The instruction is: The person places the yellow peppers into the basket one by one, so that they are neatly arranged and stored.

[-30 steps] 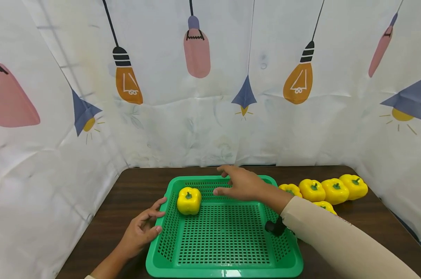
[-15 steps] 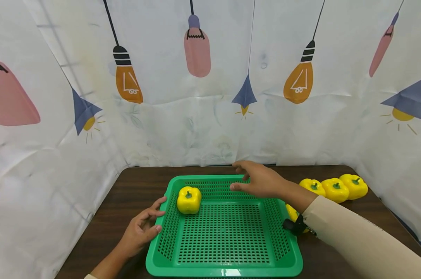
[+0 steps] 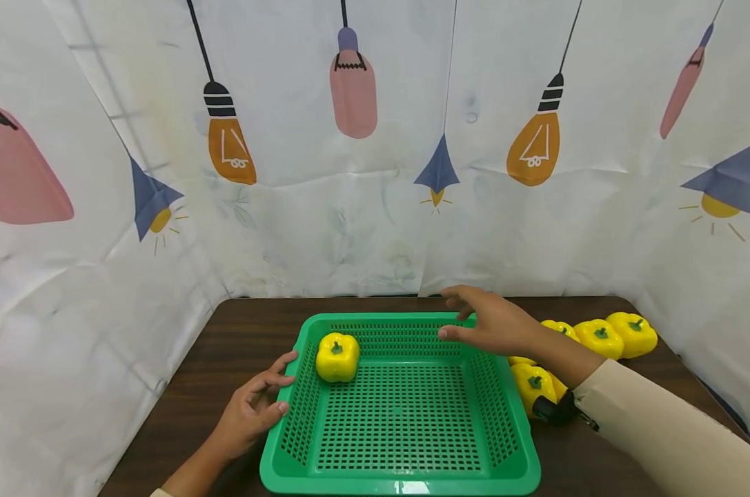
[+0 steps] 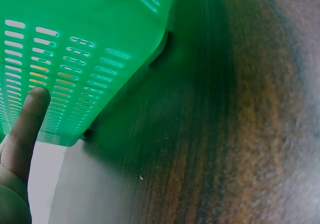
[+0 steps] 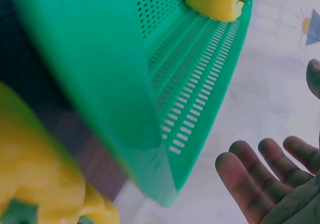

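The green basket (image 3: 399,485) has one yellow pepper (image 3: 337,366) standing in its far left corner; the other peppers (image 3: 598,338) lie on the desk to its right. The left hand (image 3: 250,407), fingers loosely spread, seems to touch the basket's left side. The right hand (image 3: 497,326), spread and holding nothing, hangs above the basket's far right corner. The peppers look glossy, probably light, stiff and a little slippery; fingers and thumb round the bulging sides, below the stem, should hold best.
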`<state>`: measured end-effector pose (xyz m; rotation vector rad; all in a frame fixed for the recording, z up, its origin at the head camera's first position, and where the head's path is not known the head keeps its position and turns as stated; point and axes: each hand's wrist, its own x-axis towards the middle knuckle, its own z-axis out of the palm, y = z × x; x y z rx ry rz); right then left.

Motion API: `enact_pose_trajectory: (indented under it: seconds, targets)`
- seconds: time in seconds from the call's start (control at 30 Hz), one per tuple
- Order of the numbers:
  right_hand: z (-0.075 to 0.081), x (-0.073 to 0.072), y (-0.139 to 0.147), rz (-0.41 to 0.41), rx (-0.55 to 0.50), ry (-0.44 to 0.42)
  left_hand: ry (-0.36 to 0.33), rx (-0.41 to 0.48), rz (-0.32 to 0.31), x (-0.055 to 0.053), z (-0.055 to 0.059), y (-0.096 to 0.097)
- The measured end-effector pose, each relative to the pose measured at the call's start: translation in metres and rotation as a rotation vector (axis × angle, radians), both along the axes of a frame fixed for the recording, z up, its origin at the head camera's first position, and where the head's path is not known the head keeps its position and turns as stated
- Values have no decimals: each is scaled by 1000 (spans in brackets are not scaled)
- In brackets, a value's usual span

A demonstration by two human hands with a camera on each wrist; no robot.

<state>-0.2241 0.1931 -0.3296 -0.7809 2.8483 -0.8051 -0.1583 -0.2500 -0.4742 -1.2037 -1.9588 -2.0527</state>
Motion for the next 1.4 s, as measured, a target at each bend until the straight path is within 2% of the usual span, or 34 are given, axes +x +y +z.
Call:
enact_pose_trajectory:
  seconds: [0.2, 0.4, 0.6, 1.0, 1.2, 1.4]
  targets:
    - [-1, 3, 16, 3, 1, 36, 23, 12, -9, 1, 0, 1]
    - [-1, 9, 32, 23, -50, 45, 42, 15, -11, 0, -1, 1]
    - [-4, 13, 47, 32, -60, 73, 9, 7, 1, 1, -2, -1]
    - [-8, 22, 79, -28, -77, 80, 6, 4, 9, 0, -2, 1]
    - [-8, 26, 95, -48, -117, 30, 10, 3, 8, 0, -1, 1]
    - [-11, 30, 110, -77, -74, 108, 1, -3, 14, 0, 0, 1]
